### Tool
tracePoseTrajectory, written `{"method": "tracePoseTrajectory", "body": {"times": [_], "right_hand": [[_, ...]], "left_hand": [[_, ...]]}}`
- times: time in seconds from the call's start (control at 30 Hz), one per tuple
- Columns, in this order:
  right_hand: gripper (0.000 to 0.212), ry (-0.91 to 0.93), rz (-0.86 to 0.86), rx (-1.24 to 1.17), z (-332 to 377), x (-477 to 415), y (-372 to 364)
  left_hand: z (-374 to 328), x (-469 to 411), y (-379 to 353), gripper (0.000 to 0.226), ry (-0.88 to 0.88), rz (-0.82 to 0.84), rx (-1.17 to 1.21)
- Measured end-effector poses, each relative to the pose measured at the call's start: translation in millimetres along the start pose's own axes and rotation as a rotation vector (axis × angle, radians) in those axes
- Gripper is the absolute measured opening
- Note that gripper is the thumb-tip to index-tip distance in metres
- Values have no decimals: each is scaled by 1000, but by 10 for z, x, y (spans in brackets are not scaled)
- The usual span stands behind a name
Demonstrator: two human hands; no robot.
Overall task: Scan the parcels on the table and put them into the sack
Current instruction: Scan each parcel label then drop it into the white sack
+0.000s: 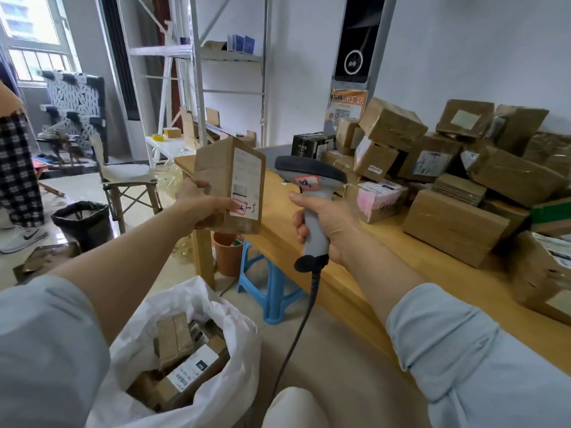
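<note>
One wide camera rides the person's head — facing forward and down, close above table (463, 288) and sack (222, 381).

Pale blue-grey left sleeve (46, 350), right sleeve (463, 353) (both pushed past elbows); white trouser knee (293, 409).

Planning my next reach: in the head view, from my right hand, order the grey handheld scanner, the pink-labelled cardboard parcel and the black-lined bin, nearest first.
1. Grey handheld scanner, gripped in the right hand.
2. Pink-labelled cardboard parcel, on the table beyond.
3. Black-lined bin, low, far left.
</note>
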State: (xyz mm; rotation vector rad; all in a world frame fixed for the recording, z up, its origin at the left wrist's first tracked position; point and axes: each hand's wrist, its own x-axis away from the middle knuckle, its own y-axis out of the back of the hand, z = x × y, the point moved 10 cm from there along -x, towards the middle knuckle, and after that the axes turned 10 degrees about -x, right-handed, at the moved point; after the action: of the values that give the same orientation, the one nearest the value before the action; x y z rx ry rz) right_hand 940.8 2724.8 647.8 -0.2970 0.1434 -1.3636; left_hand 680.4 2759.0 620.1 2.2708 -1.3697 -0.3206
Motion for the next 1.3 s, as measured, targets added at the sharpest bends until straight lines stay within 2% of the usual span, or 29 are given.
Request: {"method": "tracePoseTrajectory", "body": {"times": [0.2,0.3,0.43,0.6,0.7,0.83,1.03,1.2,1.3], "right_hand": [[18,-113,5,-14,-499,-25,-140],[17,-224,15,29,-934,-33,-215],[13,-364,46,42,-1394,-50,-339],[13,-465,49,48,-1843,-174,-420],[13,-503,33,45,-2020,-253,-417],[12,-532,25,37,-2170,-325,-414],[14,-561,7,30,-2260,-368,-354],[13,-511,-14,7,-2108,-335,-279],[12,-465,-41,0,-1888,-275,-168]], "left_hand": [[735,97,133,88,167,-33,162],[1415,204,138,84,338,-66,180],[2317,425,-5,97,631,-29,161],[3079,501,-348,72,787,85,113],[3330,482,-515,70,836,127,100],[3544,434,-733,92,843,161,183],[3500,261,-909,65,702,106,207],[2698,175,-834,63,548,67,144],[2108,147,-846,62,387,34,127]]}}
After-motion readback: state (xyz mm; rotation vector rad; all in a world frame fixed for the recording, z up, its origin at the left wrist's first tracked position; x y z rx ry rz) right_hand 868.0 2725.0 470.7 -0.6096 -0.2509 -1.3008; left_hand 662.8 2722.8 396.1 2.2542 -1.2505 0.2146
